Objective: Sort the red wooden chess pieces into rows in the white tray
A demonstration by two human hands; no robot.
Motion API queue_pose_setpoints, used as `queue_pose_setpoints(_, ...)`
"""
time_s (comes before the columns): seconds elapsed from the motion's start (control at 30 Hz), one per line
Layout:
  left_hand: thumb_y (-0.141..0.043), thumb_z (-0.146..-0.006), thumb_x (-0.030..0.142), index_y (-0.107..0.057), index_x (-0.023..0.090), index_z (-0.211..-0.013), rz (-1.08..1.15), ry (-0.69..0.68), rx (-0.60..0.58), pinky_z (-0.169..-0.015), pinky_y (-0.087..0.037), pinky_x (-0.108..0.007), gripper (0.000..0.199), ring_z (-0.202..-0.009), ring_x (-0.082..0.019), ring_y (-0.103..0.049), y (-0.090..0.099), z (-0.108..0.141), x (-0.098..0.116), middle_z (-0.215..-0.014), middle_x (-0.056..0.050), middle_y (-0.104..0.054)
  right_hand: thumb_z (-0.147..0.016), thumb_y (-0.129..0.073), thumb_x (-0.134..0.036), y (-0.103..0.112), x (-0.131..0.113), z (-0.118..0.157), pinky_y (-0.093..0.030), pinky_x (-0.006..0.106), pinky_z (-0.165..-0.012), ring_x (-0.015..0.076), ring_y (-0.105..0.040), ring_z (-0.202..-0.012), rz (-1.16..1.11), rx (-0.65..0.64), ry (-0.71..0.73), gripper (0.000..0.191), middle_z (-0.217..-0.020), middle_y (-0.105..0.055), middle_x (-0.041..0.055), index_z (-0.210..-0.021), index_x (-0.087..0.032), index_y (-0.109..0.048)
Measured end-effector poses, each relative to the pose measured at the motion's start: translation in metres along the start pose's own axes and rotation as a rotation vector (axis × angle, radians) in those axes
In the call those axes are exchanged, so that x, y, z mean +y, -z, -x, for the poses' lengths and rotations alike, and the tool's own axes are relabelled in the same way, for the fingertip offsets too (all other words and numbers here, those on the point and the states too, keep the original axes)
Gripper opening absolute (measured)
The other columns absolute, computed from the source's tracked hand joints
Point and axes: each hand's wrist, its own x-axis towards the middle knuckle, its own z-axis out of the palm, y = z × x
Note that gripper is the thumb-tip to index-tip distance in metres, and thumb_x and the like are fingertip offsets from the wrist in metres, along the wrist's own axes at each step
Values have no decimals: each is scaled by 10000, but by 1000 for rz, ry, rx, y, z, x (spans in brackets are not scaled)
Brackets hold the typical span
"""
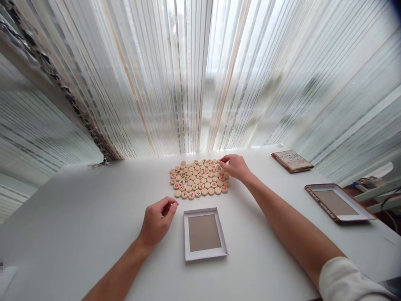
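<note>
Tabletop [94, 209], discs [201, 186], unclear right grip [235, 166]

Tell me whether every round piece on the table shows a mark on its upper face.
No: many of the round pieces show plain upper faces, while others bear red or black marks.

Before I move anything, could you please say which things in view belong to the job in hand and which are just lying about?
Apparently in use: round pieces at the right hand; perhaps the pale tray near the left hand.

Seemingly lying about: flat printed box; open brown-sided box.
</note>
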Motion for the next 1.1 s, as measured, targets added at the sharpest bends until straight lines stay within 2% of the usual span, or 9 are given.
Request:
queue_pose_setpoints(0.23,-566,-988,365,-718,181,-812,71,30,-42,-557,-365,-247,296,-549,-124,-452,1,1,0,-603,39,-547,-1060,-673,-361,-7,-1,-1,-618,457,-954,250,-708,-1108,127,-93,87,285,-1322,-691,105,-1287,-189,-686)
queue_pose_setpoints(0.47,-588,-973,368,-718,175,-811,104,33,-66,-547,-344,-248,283,-542,-117,-423,3,0,3,-588,47,-513,-1061,-674,-358,-8,7,-3,-619,451,-949,245,-713,-1091,183,-134,157,276,-1299,-700,104,-1272,-182,-691)
queue_pose_setpoints(0.73,-581,-975,371,-717,172,-812,105,36,-68,-551,-340,-253,290,-547,-119,-420,3,0,4,-590,44,-512,-1057,-678,-356,-4,9,-4,-613,457,-966,254,-704,-1124,183,-167,163,278,-1328,-689,106,-1281,-191,-691)
queue_pose_setpoints(0.93,-585,-975,369,-719,175,-818,113,48,-72,-551,-337,-255,283,-549,-122,-422,3,0,4,-596,43,-518,-1050,-689,-354,-6,10,-4,-615,475,-963,262,-703,-1132,83,-158,106,320,-1345,-679,111,-1320,-183,-670)
queue_pose_setpoints(1.1,-596,-970,364,-719,176,-820,136,63,-79,-558,-329,-260,269,-562,-127,-424,2,0,1,-603,41,-518,-1049,-692,-350,2,2,-1,-617,472,-956,261,-704,-1126,-140,-106,70,316,-1334,-681,110,-1313,-178,-670)
